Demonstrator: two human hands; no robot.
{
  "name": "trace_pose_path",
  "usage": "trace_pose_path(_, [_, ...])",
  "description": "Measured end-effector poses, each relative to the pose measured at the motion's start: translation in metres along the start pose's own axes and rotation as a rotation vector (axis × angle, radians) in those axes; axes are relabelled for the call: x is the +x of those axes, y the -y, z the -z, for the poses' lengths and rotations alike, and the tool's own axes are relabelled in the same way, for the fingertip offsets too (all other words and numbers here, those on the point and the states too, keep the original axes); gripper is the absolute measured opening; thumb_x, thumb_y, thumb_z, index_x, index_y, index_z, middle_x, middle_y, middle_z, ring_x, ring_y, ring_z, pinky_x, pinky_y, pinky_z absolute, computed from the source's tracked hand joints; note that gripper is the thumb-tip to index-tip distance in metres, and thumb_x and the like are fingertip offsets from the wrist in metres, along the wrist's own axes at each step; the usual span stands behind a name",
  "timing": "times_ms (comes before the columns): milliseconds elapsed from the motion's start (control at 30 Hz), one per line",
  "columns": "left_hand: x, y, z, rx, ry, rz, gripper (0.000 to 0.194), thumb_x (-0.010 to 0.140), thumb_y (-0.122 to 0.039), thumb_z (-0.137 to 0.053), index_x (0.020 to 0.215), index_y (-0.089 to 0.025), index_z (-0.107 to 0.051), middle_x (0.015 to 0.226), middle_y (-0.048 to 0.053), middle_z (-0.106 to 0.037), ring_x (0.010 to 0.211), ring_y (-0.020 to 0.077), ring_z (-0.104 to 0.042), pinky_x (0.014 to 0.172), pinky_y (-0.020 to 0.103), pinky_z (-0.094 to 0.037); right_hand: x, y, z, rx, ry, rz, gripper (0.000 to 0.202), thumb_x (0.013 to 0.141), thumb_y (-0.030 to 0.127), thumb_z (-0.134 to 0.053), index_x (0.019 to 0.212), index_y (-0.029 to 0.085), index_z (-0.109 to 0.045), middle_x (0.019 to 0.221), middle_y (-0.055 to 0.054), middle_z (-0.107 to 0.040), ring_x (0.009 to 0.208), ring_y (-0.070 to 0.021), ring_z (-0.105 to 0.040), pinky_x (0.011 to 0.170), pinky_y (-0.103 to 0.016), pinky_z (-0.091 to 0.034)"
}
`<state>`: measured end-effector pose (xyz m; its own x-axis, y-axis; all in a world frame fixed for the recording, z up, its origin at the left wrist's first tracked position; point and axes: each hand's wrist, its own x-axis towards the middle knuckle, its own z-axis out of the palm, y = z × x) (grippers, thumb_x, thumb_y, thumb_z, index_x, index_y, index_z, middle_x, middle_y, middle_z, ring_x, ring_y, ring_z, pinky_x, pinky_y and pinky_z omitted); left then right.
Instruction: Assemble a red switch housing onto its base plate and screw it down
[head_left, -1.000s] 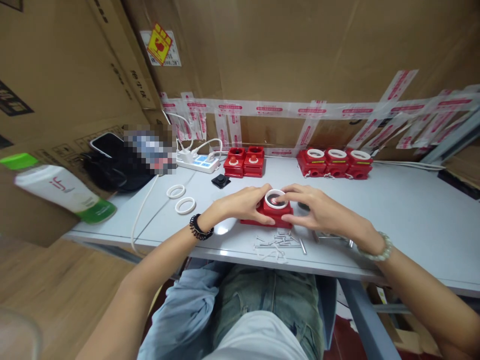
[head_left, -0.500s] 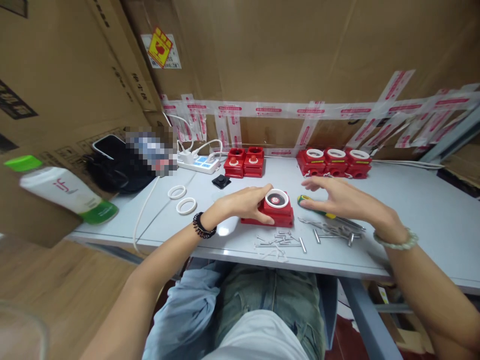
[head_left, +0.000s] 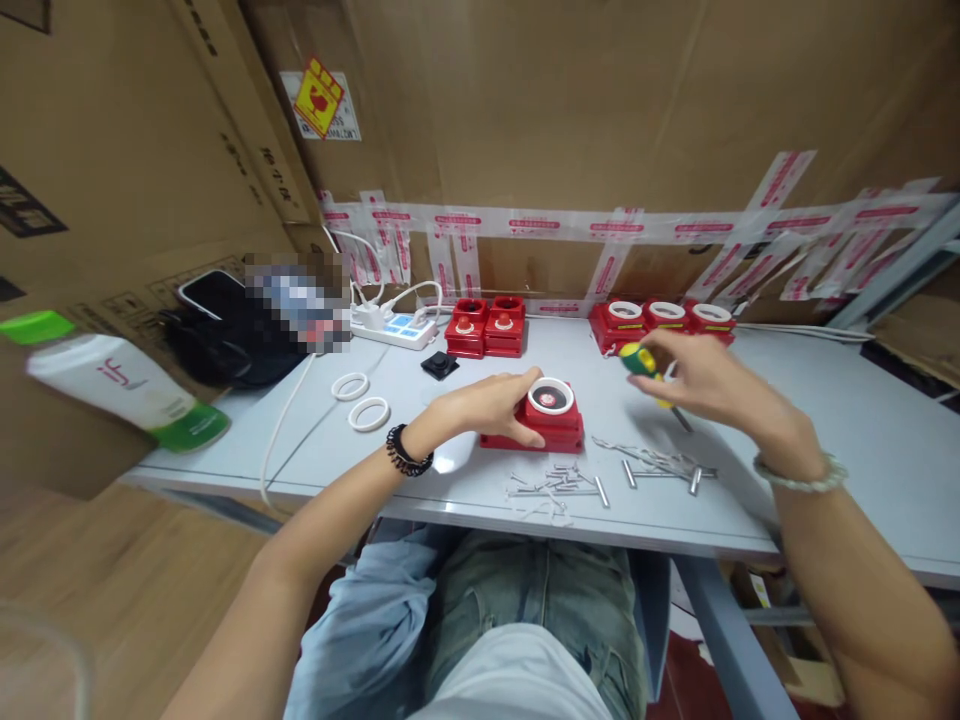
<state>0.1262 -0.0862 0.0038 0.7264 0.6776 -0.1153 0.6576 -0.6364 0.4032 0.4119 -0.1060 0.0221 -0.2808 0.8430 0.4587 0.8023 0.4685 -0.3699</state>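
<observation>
My left hand is wrapped round the left side of a red housing that rests on the table. A white ring with a dark round centre sits on top of the housing. Up off the table, my right hand pinches a screwdriver by its green and yellow handle, the shaft slanting down to the right. Small screws lie in a loose pile just in front of the housing. Metal T-shaped rods lie below my right hand.
Two red housings with red buttons stand at the back, and several ringed red housings stand further right. Two loose white rings and a black square part lie left. A power strip and a bottle are further left.
My right hand has taken hold of the screwdriver and lifted it from the table beside the metal rods. My left hand stays on the red housing.
</observation>
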Motion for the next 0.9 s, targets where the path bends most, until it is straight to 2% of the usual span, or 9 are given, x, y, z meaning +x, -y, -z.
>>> trace_pose_path(133, [0.004, 0.001, 0.002, 0.031, -0.016, 0.025, 0.066, 0.071, -0.053, -0.074, 0.117, -0.016, -0.043, 0.116, 0.017, -0.064, 0.099, 0.0312, -0.062, 0.077, 0.034, -0.044, 0.001, 0.011, 0.021, 0.066, -0.449, -0.059, 0.027, 0.068, 0.030, -0.079, 0.082, 0.024, -0.058, 0.071, 0.001, -0.060, 0.058, -0.0132, -0.049, 0.056, -0.029, -0.038])
trace_pose_path(200, [0.006, 0.003, 0.003, 0.041, -0.031, 0.028, 0.068, 0.071, -0.054, -0.074, 0.118, -0.015, -0.043, 0.118, 0.018, -0.063, 0.100, 0.0313, -0.062, 0.077, 0.034, -0.044, 0.002, 0.016, 0.022, 0.194, -0.560, -0.089, 0.026, 0.067, 0.025, -0.079, 0.075, 0.025, -0.055, 0.065, 0.003, -0.055, 0.054, -0.0114, -0.044, 0.052, -0.029, -0.036])
trace_pose_path(267, [0.008, 0.006, 0.003, 0.042, -0.041, 0.020, 0.070, 0.070, -0.055, -0.073, 0.119, -0.016, -0.043, 0.119, 0.017, -0.063, 0.100, 0.0307, -0.063, 0.077, 0.034, -0.044, 0.002, 0.021, 0.016, 0.402, -0.544, -0.128, 0.023, 0.069, 0.025, -0.076, 0.070, 0.025, -0.053, 0.057, 0.004, -0.049, 0.048, -0.0106, -0.042, 0.045, -0.028, -0.033])
trace_pose_path(333, [0.008, 0.008, 0.003, 0.044, -0.045, 0.010, 0.071, 0.070, -0.056, -0.073, 0.120, -0.017, -0.043, 0.119, 0.016, -0.063, 0.100, 0.0301, -0.063, 0.076, 0.033, -0.044, 0.002, 0.026, 0.005, 0.602, -0.469, -0.146, 0.017, 0.073, 0.029, -0.072, 0.069, 0.024, -0.056, 0.053, 0.005, -0.048, 0.044, -0.0110, -0.044, 0.041, -0.027, -0.033])
trace_pose_path(467, [0.009, 0.009, 0.003, 0.051, -0.044, -0.005, 0.070, 0.071, -0.057, -0.072, 0.120, -0.018, -0.043, 0.117, 0.015, -0.064, 0.099, 0.0293, -0.063, 0.075, 0.032, -0.044, -0.001, 0.044, -0.017, 0.749, -0.382, -0.123, 0.019, 0.072, 0.032, -0.074, 0.066, 0.022, -0.058, 0.051, 0.005, -0.052, 0.043, -0.0108, -0.048, 0.040, -0.026, -0.038])
trace_pose_path(667, [0.009, 0.010, 0.002, 0.031, -0.053, -0.044, 0.063, 0.071, -0.055, -0.073, 0.113, -0.018, -0.044, 0.111, 0.013, -0.065, 0.093, 0.0279, -0.063, 0.071, 0.031, -0.043, -0.008, 0.074, -0.035, 0.613, -0.376, -0.130, 0.021, 0.070, 0.031, -0.071, 0.062, 0.024, -0.053, 0.052, 0.005, -0.049, 0.043, -0.0097, -0.044, 0.039, -0.024, -0.036])
trace_pose_path(900, [0.009, 0.010, 0.001, 0.007, -0.069, -0.053, 0.057, 0.070, -0.052, -0.074, 0.106, -0.020, -0.044, 0.105, 0.010, -0.066, 0.087, 0.0254, -0.063, 0.069, 0.031, -0.043, -0.010, 0.079, -0.049, 0.485, -0.327, -0.001, 0.020, 0.072, 0.023, -0.069, 0.065, 0.022, -0.050, 0.056, 0.006, -0.047, 0.049, -0.0085, -0.040, 0.046, -0.023, -0.035])
